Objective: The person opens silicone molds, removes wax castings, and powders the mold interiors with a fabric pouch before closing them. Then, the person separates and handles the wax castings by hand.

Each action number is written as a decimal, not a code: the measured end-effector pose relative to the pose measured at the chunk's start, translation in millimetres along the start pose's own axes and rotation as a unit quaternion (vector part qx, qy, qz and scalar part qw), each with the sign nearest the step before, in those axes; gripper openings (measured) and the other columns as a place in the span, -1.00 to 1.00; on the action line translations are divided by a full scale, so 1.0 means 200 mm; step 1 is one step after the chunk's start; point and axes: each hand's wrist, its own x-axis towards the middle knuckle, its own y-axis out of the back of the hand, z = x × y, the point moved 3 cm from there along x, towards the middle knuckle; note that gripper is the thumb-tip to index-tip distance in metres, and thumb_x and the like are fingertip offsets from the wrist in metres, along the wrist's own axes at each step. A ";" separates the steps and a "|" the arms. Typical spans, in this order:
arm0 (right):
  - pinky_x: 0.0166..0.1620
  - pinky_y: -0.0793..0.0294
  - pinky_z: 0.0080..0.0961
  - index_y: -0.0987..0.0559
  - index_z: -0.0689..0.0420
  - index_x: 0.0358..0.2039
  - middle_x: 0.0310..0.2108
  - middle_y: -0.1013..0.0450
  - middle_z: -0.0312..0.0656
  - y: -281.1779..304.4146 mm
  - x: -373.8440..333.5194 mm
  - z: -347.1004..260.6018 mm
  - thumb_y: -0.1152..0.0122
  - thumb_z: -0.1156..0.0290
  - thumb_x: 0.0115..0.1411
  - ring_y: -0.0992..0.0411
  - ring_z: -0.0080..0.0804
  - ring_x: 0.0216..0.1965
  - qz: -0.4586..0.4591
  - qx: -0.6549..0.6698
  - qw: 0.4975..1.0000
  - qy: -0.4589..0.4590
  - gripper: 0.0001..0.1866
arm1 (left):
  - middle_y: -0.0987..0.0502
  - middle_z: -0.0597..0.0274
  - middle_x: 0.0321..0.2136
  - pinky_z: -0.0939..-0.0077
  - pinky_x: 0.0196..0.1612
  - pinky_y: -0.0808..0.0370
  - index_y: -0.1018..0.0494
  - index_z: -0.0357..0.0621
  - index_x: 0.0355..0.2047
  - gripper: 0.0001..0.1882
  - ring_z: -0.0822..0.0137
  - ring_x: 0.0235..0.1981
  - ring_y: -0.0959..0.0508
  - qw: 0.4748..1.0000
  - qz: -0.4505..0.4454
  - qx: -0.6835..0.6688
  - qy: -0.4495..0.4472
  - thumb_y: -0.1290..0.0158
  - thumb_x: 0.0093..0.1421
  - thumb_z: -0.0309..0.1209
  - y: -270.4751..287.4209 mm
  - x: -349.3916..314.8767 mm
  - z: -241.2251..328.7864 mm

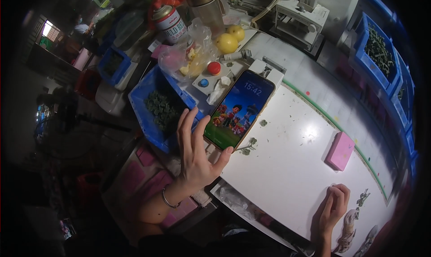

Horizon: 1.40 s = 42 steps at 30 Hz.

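Phone [239,108] in left hand [195,153], screen up, long axis running away, top tilted right.

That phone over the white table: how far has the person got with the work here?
Done: nothing finished shows. In hand: the left hand holds a lit phone at its lower end; the right hand rests curled on the white table. Left: small green parts lie loose, and a blue bin is full of them.

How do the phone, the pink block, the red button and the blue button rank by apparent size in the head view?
1. Phone, held up in the left hand, so nearness enlarges it.
2. Pink block on the white table.
3. Red button.
4. Blue button, only slightly smaller than the red one.
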 end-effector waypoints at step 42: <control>-0.26 -0.39 -0.56 -0.45 0.32 -0.36 -0.30 -0.30 -0.10 0.02 0.01 0.02 0.08 0.74 0.10 -0.35 -0.37 -0.32 -0.002 0.096 0.995 0.031 -0.86 | -0.23 -0.24 -0.03 0.00 0.13 -0.15 -0.08 -0.45 0.08 -0.21 -0.22 0.06 -0.18 1.000 -0.001 0.007 -0.019 -0.18 -0.03 -0.23 0.02 0.07 0.10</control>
